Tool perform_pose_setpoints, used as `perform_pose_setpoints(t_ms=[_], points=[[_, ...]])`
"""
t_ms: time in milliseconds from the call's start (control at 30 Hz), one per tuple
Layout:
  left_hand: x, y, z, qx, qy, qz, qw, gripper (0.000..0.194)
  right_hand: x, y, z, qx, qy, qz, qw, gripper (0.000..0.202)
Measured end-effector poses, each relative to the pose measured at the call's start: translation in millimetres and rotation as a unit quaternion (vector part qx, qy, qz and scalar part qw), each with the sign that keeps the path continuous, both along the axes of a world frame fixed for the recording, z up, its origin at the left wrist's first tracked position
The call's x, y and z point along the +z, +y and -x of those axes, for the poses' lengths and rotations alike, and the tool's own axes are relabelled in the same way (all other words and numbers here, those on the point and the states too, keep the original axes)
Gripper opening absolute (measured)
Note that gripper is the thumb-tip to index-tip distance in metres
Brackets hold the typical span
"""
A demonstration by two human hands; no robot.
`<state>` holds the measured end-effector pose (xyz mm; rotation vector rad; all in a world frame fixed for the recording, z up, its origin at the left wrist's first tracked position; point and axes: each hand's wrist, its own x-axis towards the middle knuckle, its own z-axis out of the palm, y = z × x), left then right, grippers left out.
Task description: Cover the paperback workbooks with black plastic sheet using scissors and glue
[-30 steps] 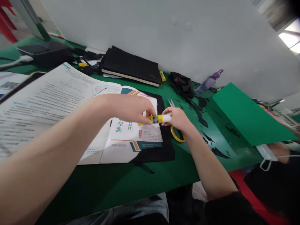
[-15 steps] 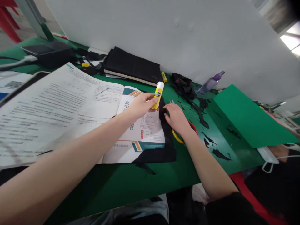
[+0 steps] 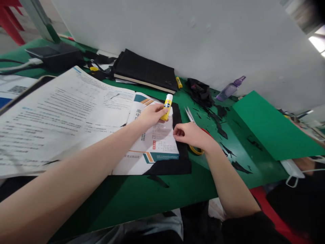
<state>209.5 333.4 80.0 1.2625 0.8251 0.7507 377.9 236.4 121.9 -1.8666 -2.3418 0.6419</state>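
My left hand (image 3: 153,114) is closed around a yellow glue stick (image 3: 167,107) with a white end pointing up, above the right page of an open book (image 3: 109,112). A black sheet (image 3: 184,149) lies under the book and sticks out past its right and lower edges. My right hand (image 3: 186,133) has curled fingers at the book's right edge, over the black sheet; whatever its fingertips pinch is too small to name. Scissors (image 3: 190,114) with red and yellow handles lie partly beneath my right hand, blades pointing away.
Behind the book are a black notebook (image 3: 146,71), a small yellow item (image 3: 179,82), crumpled black material (image 3: 199,91) and a purple bottle (image 3: 230,89). Black scraps (image 3: 222,130) lie at right, beside a green board (image 3: 274,127). A person's hand (image 3: 306,165) shows at far right.
My right hand has moved down and left to the book's edge, its fingers now curled, uncovering the scissor blades. My left hand has lowered the glue stick slightly to the left.
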Motion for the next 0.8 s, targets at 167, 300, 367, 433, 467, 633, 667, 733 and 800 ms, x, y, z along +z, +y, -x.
perform_pose_setpoints(t_ms=[167, 300, 367, 433, 467, 633, 667, 733, 800], points=[[-0.3, -0.4, -1.0, 0.001, -0.008, 0.01, 1.0, 0.019, 6.0, -3.4, 1.8, -0.023, 0.055, 0.099, 0.993, 0.008], [-1.7, 0.0, -1.0, 0.001, -0.015, 0.01, 1.0, 0.02, 10.0, -4.7, 1.8, -0.01, 0.088, 0.161, 0.983, 0.008], [-3.0, 0.5, -0.9, -0.002, -0.019, 0.008, 1.0, 0.021, 11.5, -5.3, 3.0, 0.007, 0.103, 0.226, 0.968, 0.008], [-4.2, 0.8, -0.9, -0.005, -0.022, 0.006, 1.0, 0.021, 11.9, -6.0, 5.5, 0.023, 0.124, 0.285, 0.95, 0.008], [-4.5, 0.8, -1.0, -0.006, -0.022, 0.004, 1.0, 0.021, 11.6, -6.3, 7.1, 0.031, 0.137, 0.311, 0.94, 0.008], [-4.4, 0.2, -1.0, -0.007, -0.019, 0.001, 1.0, 0.02, 9.3, -8.7, 15.1, 0.076, 0.176, 0.435, 0.88, 0.006], [-4.3, 0.2, -0.9, -0.008, -0.019, 0.0, 1.0, 0.019, 9.6, -9.1, 15.5, 0.086, 0.184, 0.451, 0.869, 0.005], [-4.4, 0.2, -0.6, -0.01, -0.018, -0.001, 1.0, 0.018, 11.2, -9.5, 14.5, 0.08, 0.227, 0.446, 0.862, 0.007], [-4.4, 0.3, -0.2, -0.011, -0.018, -0.001, 1.0, 0.018, 11.9, -7.9, 11.6, 0.02, 0.315, 0.381, 0.869, 0.011]])
